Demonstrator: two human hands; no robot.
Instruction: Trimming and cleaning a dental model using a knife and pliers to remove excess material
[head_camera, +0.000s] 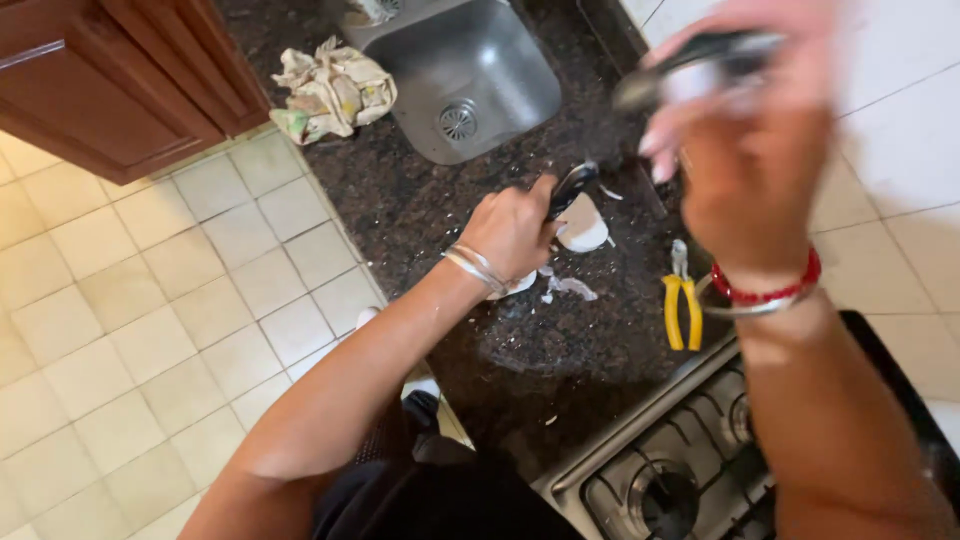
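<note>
My left hand (515, 230) rests on the dark granite counter (420, 210) and is closed around a dark-handled tool (572, 188). The tool's end lies against a white curved broken piece (583, 225). Small white shards (568, 288) lie scattered beside that hand. My right hand (745, 130) is raised above the counter and blurred. It grips a dark and silvery tool (700, 55) whose kind I cannot make out. Both wrists carry bangles, with red beads on the right one.
Yellow-handled pliers (682, 305) lie on the counter near a gas stove (680, 470). A steel sink (465, 75) sits beyond, with a crumpled cloth (330, 90) at its side. Wooden cabinets (110, 80) and a tiled floor (150, 330) are on the left.
</note>
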